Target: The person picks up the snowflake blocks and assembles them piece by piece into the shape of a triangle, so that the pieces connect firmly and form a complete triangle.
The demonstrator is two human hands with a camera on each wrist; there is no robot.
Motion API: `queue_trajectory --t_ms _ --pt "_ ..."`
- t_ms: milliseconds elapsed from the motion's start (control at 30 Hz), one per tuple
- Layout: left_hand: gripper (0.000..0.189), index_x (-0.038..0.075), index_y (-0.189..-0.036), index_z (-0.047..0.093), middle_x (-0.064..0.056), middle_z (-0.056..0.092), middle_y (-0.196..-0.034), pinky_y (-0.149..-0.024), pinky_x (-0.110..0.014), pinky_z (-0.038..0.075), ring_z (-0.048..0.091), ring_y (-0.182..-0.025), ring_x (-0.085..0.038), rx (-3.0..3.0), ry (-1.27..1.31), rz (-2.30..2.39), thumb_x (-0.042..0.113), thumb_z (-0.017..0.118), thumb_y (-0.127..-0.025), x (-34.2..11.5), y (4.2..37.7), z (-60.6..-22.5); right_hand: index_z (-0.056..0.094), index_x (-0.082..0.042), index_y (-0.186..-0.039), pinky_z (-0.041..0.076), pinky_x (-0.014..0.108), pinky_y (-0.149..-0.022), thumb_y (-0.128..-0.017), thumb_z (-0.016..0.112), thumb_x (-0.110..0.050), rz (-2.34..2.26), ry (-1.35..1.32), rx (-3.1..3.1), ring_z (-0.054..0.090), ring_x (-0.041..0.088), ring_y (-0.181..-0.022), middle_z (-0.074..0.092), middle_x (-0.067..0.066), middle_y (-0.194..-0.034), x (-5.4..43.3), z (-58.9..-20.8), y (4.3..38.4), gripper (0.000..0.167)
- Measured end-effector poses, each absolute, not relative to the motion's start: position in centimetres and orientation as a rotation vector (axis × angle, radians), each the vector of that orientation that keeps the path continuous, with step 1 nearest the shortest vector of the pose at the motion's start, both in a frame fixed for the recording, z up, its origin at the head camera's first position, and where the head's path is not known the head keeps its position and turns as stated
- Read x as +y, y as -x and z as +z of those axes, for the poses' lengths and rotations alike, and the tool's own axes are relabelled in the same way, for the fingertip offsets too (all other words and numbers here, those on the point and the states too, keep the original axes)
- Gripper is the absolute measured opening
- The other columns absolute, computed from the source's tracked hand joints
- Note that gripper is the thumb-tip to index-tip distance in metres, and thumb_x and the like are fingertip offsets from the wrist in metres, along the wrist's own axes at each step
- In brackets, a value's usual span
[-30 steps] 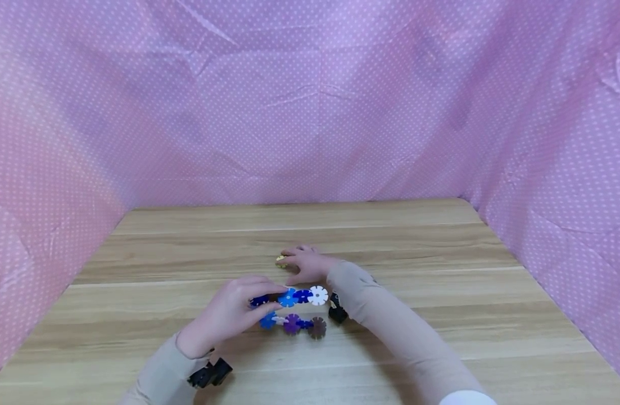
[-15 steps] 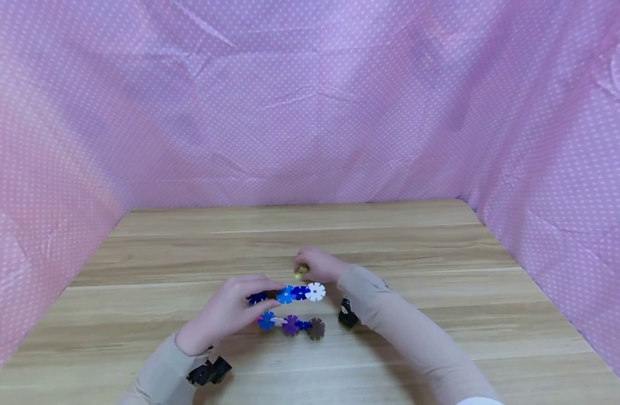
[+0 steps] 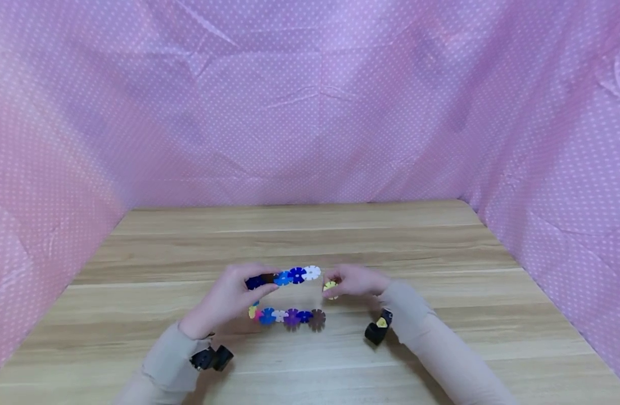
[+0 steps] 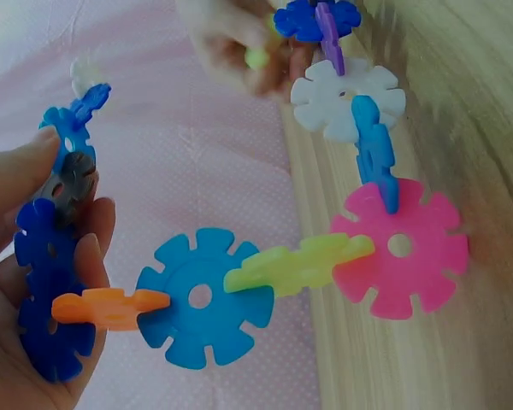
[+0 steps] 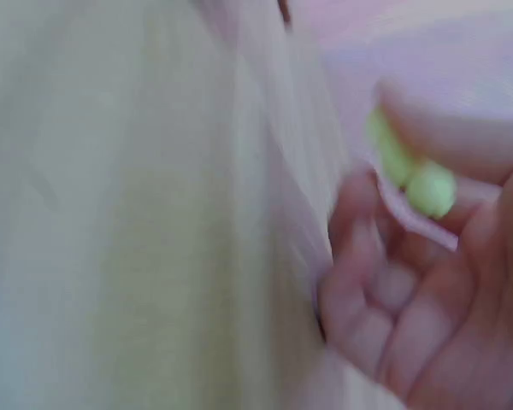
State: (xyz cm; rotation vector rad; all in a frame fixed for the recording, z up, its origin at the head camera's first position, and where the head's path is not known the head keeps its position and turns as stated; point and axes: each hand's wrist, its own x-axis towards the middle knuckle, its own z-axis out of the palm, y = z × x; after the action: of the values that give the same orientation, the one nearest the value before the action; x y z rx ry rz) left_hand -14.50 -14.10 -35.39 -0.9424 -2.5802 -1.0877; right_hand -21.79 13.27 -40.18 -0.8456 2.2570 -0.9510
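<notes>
A chain of interlocking snowflake discs [image 3: 283,278] bends in a U whose gap faces right. My left hand [image 3: 226,301] grips its upper arm near dark blue and brown discs, thumb against fingers. A white disc [image 3: 313,272] ends that arm; a brown disc [image 3: 317,320] ends the lower one. In the left wrist view, an orange disc [image 4: 111,308], a light blue disc [image 4: 214,333] and a pink disc [image 4: 436,248] form the bend. Just right of the white end, my right hand [image 3: 359,280] pinches a yellow snowflake disc [image 3: 330,289], blurred in the right wrist view.
Both hands are over a wooden table [image 3: 310,230]. Pink dotted cloth [image 3: 310,112] hangs behind it and along both sides. A black wrist camera [image 3: 212,358] sits at the left cuff, another black wrist camera [image 3: 378,331] at the right one.
My right hand took the yellow disc from the table beyond the chain and brought it right and nearer, beside the white end. My left hand lifted the chain's upper arm slightly away from the lower.
</notes>
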Motion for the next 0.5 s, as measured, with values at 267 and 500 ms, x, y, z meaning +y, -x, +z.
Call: queue_trajectory --t_ms 267,500 --pt "0.021 0.011 -0.107 0.07 -0.002 0.071 -0.096 -0.064 -0.022 0.053 0.061 -0.075 -0.008 -2.677 0.683 -1.243 0.016 0.069 -0.087 -13.7 16.0 -35.7 0.057 0.005 -0.101 0.053 0.036 -0.089 -0.098 0.048 -0.018 -1.273 0.771 1.732 0.064 0.021 -0.095 0.056 0.012 -0.13 14.0 -40.9 19.7 0.025" --pt "0.022 0.006 -0.106 0.07 -0.003 0.071 -0.092 -0.071 -0.024 0.054 0.063 -0.081 -0.012 -2.725 0.456 -1.39 0.018 0.068 -0.088 -13.5 17.1 -36.8 0.05 0.012 -0.111 0.051 0.039 -0.094 -0.1 0.044 -0.019 -1.445 0.711 1.605 0.065 0.024 -0.102 0.059 0.02 -0.123 14.8 -42.1 19.6 0.034"
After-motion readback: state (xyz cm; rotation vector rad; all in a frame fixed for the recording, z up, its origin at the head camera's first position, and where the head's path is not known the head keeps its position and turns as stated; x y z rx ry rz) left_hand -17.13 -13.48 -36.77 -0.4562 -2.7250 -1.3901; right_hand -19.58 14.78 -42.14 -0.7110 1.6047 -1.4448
